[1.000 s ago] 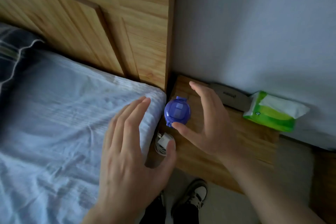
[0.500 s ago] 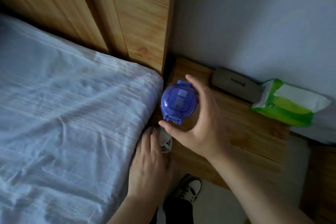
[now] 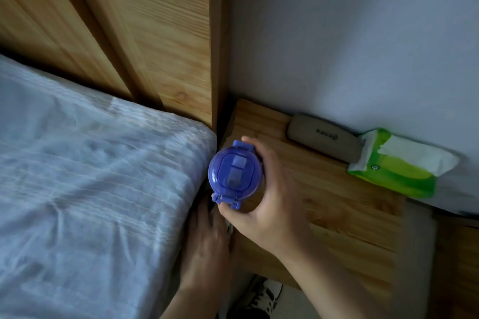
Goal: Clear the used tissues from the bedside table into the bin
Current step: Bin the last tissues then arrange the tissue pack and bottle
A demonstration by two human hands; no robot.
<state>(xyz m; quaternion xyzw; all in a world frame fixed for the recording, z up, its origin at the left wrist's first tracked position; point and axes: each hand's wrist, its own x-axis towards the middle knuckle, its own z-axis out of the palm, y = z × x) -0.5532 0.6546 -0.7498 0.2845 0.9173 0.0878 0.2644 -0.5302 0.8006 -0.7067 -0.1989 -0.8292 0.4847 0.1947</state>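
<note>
Desk point(image 3: 337, 215): pale wood, standing between the bed point(image 3: 90, 189) and the wall point(image 3: 363, 33), its left edge running close along the mattress.

Purple bottle point(image 3: 236, 173): seen from above, with a round flip lid whose hinge is pointing toward the near edge. It is sitting over the desk's left edge, but whether it is resting on the wood or being lifted cannot be told.

Right hand point(image 3: 269, 204): gripping the purple bottle, its fingers point(image 3: 252, 149) curling round the far side and the thumb pressing just under the hinge.

Left hand point(image 3: 207, 238): reaching palm down along the mattress side at the desk's near left corner. Its fingers are running under the bottle and mostly hiding there, so whether they are holding anything cannot be told.

White scrap point(image 3: 230, 228): a small sliver showing between the two hands at the near left corner, too hidden to tell whether it is a used tissue.

Grey case point(image 3: 324, 138): long and flat, lying along the far edge against the wall.

Tissue pack point(image 3: 394, 176): green, lying at the far right corner and touching the case's right end, with a white sheet sticking out.

Headboard point(image 3: 155, 33): wooden, rising behind the bed.

Shoe point(image 3: 261, 298): showing on the floor below the near edge.
</note>
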